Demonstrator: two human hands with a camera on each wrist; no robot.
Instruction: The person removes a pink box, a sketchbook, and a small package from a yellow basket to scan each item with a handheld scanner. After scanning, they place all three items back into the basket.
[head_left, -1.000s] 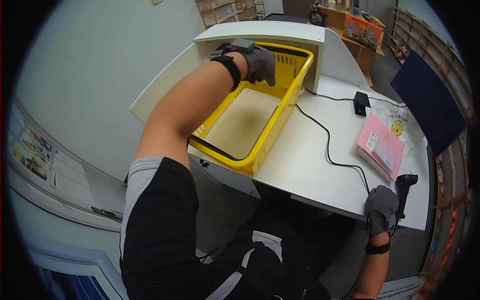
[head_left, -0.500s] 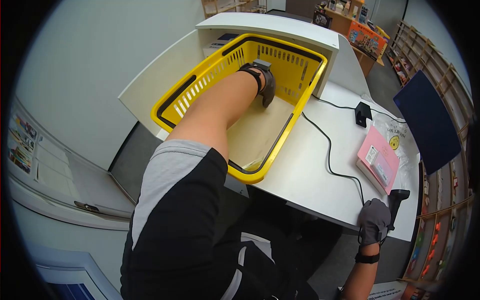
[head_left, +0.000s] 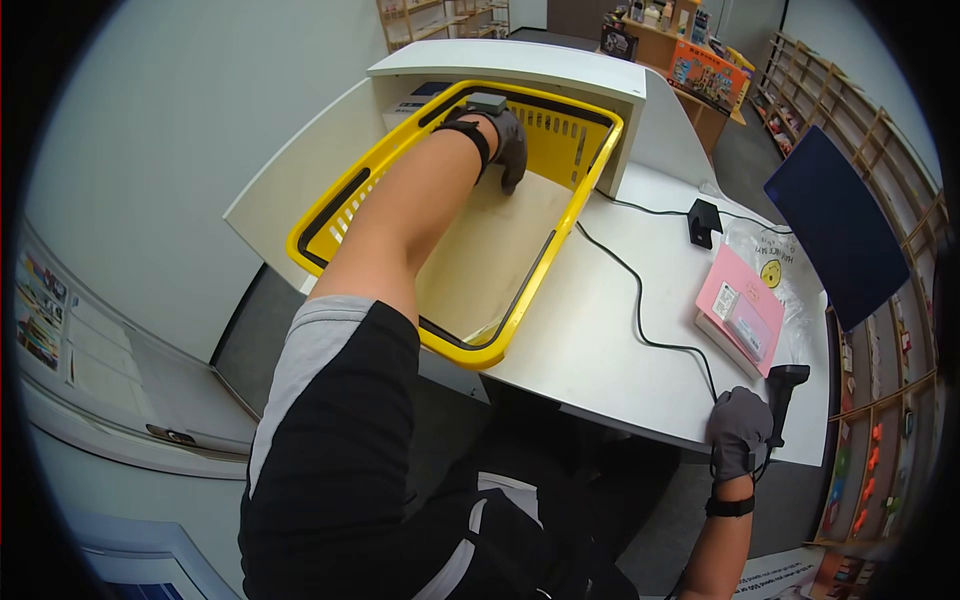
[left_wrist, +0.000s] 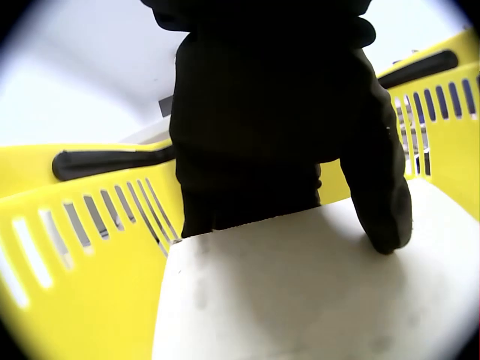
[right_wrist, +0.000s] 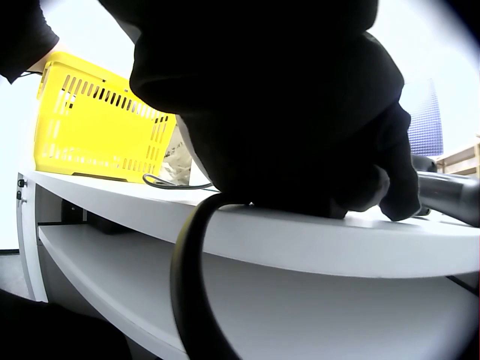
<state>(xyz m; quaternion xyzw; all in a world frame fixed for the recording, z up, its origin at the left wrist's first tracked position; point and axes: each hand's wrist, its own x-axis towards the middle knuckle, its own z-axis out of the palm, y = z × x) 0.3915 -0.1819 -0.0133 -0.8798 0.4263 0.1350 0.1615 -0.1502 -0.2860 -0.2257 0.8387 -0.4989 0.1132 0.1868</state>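
Observation:
A yellow shopping basket (head_left: 478,352) stands on the white desk. In it lies a large, flat, cream-coloured slab-like thing (head_left: 500,245), which fills most of its bottom. My gloved left hand (head_left: 508,145) reaches into the basket and grips that thing's far edge. In the left wrist view its thumb (left_wrist: 386,217) is on the pale top while the other fingers go down past the edge, their tips hidden. My gloved right hand (head_left: 740,425) rests loosely curled at the desk's front edge, just left of a black barcode scanner (head_left: 785,405). A black cable (right_wrist: 191,277) runs beside it.
A pink box or book (head_left: 740,310) with a small white packet on it lies on a clear plastic bag (head_left: 795,310). Behind are a small black stand (head_left: 703,222) and a dark screen (head_left: 838,230). A cord (head_left: 640,300) crosses the desk (head_left: 560,350); a raised counter (head_left: 510,62) backs the basket.
My left hand has gone from the basket's upper back down into it, onto the cream thing's far edge. The right hand has stayed beside the scanner. The head view has shifted slightly.

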